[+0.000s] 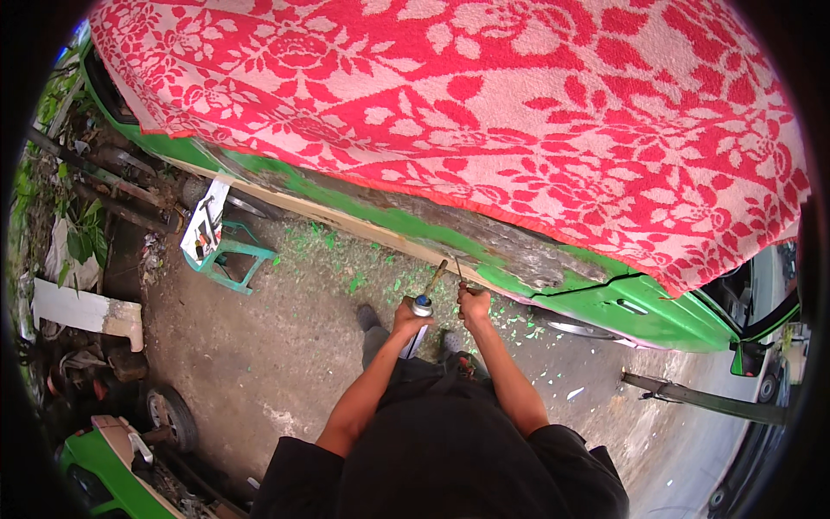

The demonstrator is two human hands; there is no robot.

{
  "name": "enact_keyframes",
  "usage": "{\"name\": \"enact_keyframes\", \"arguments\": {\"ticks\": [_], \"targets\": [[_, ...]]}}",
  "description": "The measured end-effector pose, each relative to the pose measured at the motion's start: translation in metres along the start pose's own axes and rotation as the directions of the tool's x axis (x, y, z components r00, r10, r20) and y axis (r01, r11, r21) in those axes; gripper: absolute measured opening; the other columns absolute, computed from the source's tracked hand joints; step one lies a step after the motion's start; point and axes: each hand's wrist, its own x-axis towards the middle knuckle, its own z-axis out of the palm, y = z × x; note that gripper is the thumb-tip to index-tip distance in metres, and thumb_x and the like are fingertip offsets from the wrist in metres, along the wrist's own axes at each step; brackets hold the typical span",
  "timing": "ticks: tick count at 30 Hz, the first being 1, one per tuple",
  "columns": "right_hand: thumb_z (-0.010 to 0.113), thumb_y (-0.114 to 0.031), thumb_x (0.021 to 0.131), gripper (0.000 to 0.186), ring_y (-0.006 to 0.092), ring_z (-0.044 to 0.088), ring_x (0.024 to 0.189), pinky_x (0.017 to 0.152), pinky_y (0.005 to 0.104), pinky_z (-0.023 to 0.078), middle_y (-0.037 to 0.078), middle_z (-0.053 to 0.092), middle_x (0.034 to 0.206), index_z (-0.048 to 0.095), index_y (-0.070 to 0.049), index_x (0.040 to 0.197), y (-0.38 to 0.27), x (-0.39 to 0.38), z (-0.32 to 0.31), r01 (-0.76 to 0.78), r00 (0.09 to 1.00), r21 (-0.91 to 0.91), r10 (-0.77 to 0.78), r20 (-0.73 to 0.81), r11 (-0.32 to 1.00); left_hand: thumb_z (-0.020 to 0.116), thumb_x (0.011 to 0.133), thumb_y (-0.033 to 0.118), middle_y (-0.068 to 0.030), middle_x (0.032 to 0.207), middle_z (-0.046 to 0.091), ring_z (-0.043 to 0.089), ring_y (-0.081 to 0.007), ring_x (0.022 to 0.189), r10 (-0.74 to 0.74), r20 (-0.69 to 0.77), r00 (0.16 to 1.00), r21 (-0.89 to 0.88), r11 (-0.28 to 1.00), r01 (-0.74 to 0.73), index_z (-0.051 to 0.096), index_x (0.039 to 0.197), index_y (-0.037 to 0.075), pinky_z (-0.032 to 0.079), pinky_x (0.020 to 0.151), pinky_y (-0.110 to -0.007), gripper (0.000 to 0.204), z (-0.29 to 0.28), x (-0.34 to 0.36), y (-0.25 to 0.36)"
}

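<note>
My left hand [411, 320] is closed around the canister of a gas torch [437, 278], whose brass-coloured nozzle tilts up toward the car. A blue fitting shows at the canister's top. To its right, my right hand [473, 306] grips a scraper [459, 270] with a thin blade pointing away from me; the blade's tip is too small to make out. Both tools are close to the lower side of a green car [653, 313]. Its paint is stripped in a long grey-brown patch [527, 253], above a beige strip [346, 223] along the bottom.
A red and pink floral blanket [432, 95] covers the car's upper part. Green paint flakes [354, 281] litter the concrete. A green plastic stool [242, 253] at left bears a white board with a hammer [207, 213]. A loose wheel [171, 419] and a metal beam [700, 396] lie around me.
</note>
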Motion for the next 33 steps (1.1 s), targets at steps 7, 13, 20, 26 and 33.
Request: {"name": "enact_keyframes", "arguments": {"ticks": [7,13,20,26,33], "targets": [[0.065,-0.021,0.088,0.03,0.0151,0.047,0.039,0.035,0.0312,0.041,0.006,0.056,0.058,0.069,0.008,0.091,-0.004,-0.003,0.001,0.043,0.999,-0.055,-0.042,0.027,0.998,0.088,0.051,0.013,-0.0102,0.092,0.065,0.063,-0.0195,0.085,0.018,0.008,1.0,-0.006,1.0,-0.018,0.053,0.095,0.004,0.051,0.077,-0.033,0.057,0.003,0.007,0.0],[0.064,-0.016,0.087,0.026,0.0137,0.046,0.038,0.034,0.031,0.038,0.005,0.053,0.054,0.07,0.007,0.096,-0.003,0.007,0.001,0.043,0.998,-0.088,-0.039,0.048,0.995,0.087,0.052,0.013,-0.0094,0.091,0.065,0.063,-0.0187,0.083,-0.037,0.028,0.999,-0.009,0.999,0.037,0.054,0.095,0.004,0.051,0.072,-0.034,0.055,0.017,0.012,0.006],[0.062,-0.012,0.086,0.023,0.0114,0.045,0.041,0.033,0.0292,0.036,0.003,0.055,0.061,0.069,0.006,0.098,-0.006,0.001,0.003,-0.006,0.995,-0.002,0.007,0.104,1.0,0.086,0.051,0.016,-0.0119,0.091,0.066,0.064,-0.0204,0.084,-0.057,0.002,0.998,0.043,0.997,0.057,0.054,0.094,0.002,0.052,0.073,-0.035,0.055,0.007,0.026,-0.011],[0.061,-0.013,0.087,0.026,0.0119,0.045,0.042,0.034,0.0293,0.037,0.003,0.056,0.061,0.068,0.004,0.105,0.005,0.016,-0.011,0.02,0.99,0.008,-0.021,0.138,1.0,0.086,0.052,0.013,-0.012,0.087,0.068,0.066,-0.0218,0.081,-0.058,0.009,0.998,-0.034,0.998,0.058,0.057,0.089,0.002,0.052,0.071,-0.035,0.049,0.02,0.022,-0.011],[0.058,-0.007,0.087,0.012,0.0077,0.036,0.043,0.036,0.0258,0.028,0.0,0.05,0.064,0.064,-0.004,0.097,0.0,0.006,-0.002,0.03,0.996,-0.099,-0.021,0.09,0.995,0.086,0.053,0.014,-0.0119,0.091,0.067,0.065,-0.0212,0.083,-0.065,-0.047,0.997,0.073,0.995,0.068,0.056,0.097,0.002,0.052,0.071,-0.035,0.055,0.024,0.019,-0.012]]}}
